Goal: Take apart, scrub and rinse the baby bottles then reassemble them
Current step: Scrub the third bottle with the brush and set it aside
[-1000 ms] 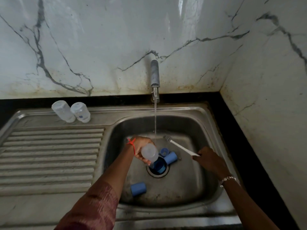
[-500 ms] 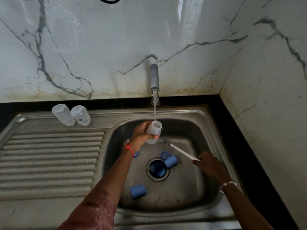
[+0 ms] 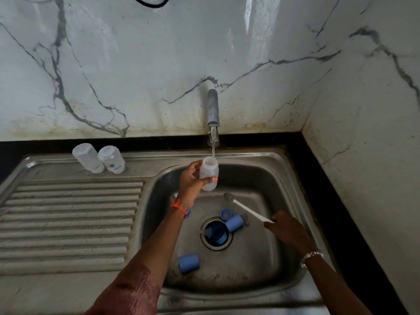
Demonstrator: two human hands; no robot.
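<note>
my left hand (image 3: pixel 189 180) grips the bottle (image 3: pixel 209 172) upright under the tap (image 3: pixel 213 108) stream. my right hand (image 3: pixel 287 228) clasps the brush (image 3: pixel 246 209) handle over the sink (image 3: pixel 268 160).

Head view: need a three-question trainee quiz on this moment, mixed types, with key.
1. True or false: the left hand holds a bottle mouth-up under the tap's stream.
2. The brush in the right hand is: A inside that bottle; B outside it; C lying loose in the basin.
3. How many clear bottles stand left of the basin?
Key: 1 true; 2 B; 3 two.
</note>
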